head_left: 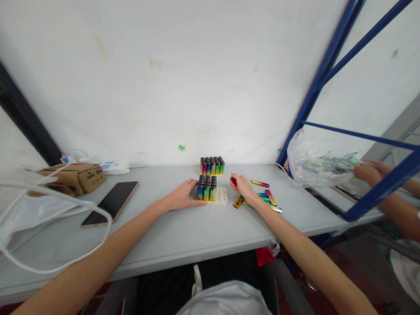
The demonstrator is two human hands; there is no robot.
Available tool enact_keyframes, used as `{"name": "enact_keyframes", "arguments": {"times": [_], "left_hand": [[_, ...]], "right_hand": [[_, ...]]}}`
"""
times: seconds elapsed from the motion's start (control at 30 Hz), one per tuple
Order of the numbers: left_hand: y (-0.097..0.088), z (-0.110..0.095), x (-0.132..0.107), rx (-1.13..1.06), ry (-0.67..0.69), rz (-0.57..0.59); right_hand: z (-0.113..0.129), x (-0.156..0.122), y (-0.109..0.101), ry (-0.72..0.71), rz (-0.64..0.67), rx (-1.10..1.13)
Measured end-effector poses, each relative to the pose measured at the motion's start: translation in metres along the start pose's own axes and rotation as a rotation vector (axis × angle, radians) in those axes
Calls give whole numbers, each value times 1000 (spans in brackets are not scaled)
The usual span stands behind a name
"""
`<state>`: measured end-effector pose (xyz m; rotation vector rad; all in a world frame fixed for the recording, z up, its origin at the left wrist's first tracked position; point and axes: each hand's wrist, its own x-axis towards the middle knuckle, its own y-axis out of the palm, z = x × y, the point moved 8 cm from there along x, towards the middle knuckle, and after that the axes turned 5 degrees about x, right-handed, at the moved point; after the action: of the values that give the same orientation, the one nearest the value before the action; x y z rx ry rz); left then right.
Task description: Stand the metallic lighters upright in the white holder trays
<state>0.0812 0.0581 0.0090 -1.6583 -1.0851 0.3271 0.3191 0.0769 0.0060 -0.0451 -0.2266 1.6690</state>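
Note:
On the grey table (pixel 183 232) a white tray (pixel 222 195) stands partly filled with upright multicoloured lighters (pixel 206 188). My left hand (pixel 181 196) rests flat against the tray's left side, fingers stretched toward the lighters. My right hand (pixel 242 185) is closed on a red lighter (pixel 233 180) just right of the tray. Several loose lighters (pixel 266 197) lie on the table under and beyond that hand. A second, full block of lighters (pixel 212 166) stands behind, near the wall.
A phone (pixel 111 203) lies at the left, beside a cardboard box (pixel 76 176) and a white power strip (pixel 113 166). A white cable (pixel 59 205) loops in front. At the right, behind a blue frame (pixel 315 87), another person's hands (pixel 369 171) hold a plastic bag (pixel 311 164).

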Motion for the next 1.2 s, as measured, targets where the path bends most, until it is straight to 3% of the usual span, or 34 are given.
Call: {"name": "enact_keyframes", "arguments": {"times": [0.27,0.63,0.93,1.03,1.2], "left_hand": [[-1,2,2,-38,-9,-8],[-11,1,1,-125,35,32],[-8,5,1,-109,14,41],[-7,5,1,-98,8,45],[-7,5,0,-91,6,42]], "right_hand": [[1,1,0,2,91,15],[22,-2,17,-293,213,16],[24,-6,11,-370,23,138],[22,-6,17,-399,29,-14],[17,-11,36,-436,151,-434]]}}
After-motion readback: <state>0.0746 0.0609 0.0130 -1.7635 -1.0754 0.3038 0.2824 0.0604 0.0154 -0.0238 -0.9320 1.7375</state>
